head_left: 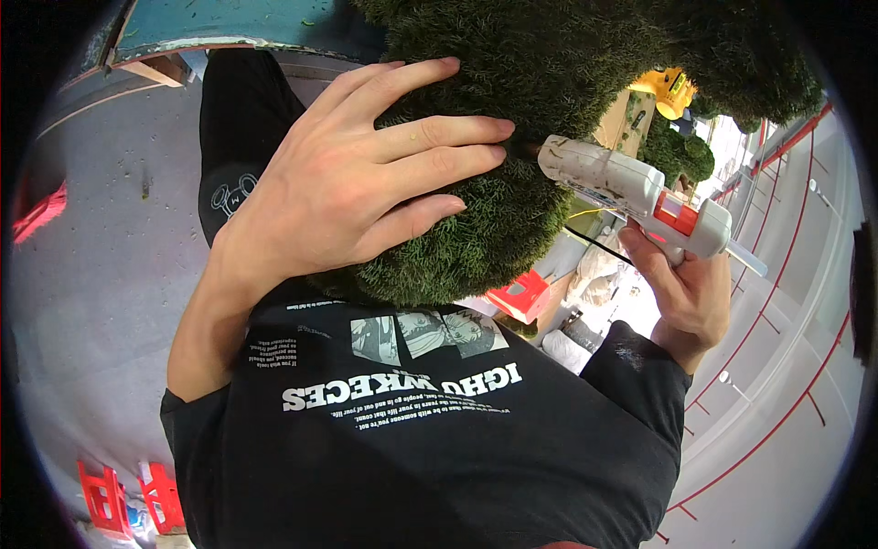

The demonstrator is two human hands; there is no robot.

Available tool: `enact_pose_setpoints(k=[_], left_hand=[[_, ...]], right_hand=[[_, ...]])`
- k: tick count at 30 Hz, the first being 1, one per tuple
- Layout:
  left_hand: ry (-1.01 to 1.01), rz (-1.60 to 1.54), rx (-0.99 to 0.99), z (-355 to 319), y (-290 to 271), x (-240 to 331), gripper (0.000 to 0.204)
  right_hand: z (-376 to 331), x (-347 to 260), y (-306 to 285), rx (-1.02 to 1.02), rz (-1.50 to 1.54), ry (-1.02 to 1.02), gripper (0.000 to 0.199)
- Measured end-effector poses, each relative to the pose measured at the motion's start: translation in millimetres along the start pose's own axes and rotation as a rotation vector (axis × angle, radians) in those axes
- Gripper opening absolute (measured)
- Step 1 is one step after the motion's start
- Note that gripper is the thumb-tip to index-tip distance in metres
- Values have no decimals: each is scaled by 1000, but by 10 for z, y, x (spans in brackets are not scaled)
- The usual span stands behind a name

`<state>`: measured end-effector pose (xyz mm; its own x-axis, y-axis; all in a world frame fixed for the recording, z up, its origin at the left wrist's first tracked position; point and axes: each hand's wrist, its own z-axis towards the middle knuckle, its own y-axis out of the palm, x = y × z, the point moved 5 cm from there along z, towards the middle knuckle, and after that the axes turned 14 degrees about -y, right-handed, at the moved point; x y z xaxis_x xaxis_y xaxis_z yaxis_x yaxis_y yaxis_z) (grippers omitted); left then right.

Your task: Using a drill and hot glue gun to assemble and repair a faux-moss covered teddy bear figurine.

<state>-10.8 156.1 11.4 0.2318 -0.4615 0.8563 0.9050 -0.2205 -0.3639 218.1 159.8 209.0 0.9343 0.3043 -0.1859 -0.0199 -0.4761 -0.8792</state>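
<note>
A dense clump of dark green artificial foliage (494,220) fills the upper middle, in front of my body. My left hand (366,169) lies on its left side with the fingers stretched out and spread, pressing lightly on the fronds. On the other side, my right hand (681,288) is closed around the handle of a white glue gun (604,174) with a red part near its back. A clear glue stick (747,259) sticks out of its rear end. The gun's nozzle points into the foliage near my left fingertips, and the tip is partly hidden there.
A blue tabletop (238,23) with a worn edge lies at the upper left. More green foliage (750,64) and a yellow object (672,93) are at the upper right. Red plastic stools (105,499) stand at the lower left, with another red stool (519,295) beyond the clump. A dark cord (599,245) runs below the glue gun.
</note>
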Motion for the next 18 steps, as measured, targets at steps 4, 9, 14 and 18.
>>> enact_pose_setpoints(k=[4,9,14,18], left_hand=[[5,1,-1,2,7,-8,45],[6,-1,0,0,10,-13,45],[0,0,1,-9,0,0,44],[-2,-4,3,-7,-5,1,45]], right_hand=[[-5,-7,-11,-16,-70,-32,34],[-31,-3,-7,-4,-47,37,34],[-29,-55,-9,92,-25,13,33],[13,-73,20,92,46,-24,32]])
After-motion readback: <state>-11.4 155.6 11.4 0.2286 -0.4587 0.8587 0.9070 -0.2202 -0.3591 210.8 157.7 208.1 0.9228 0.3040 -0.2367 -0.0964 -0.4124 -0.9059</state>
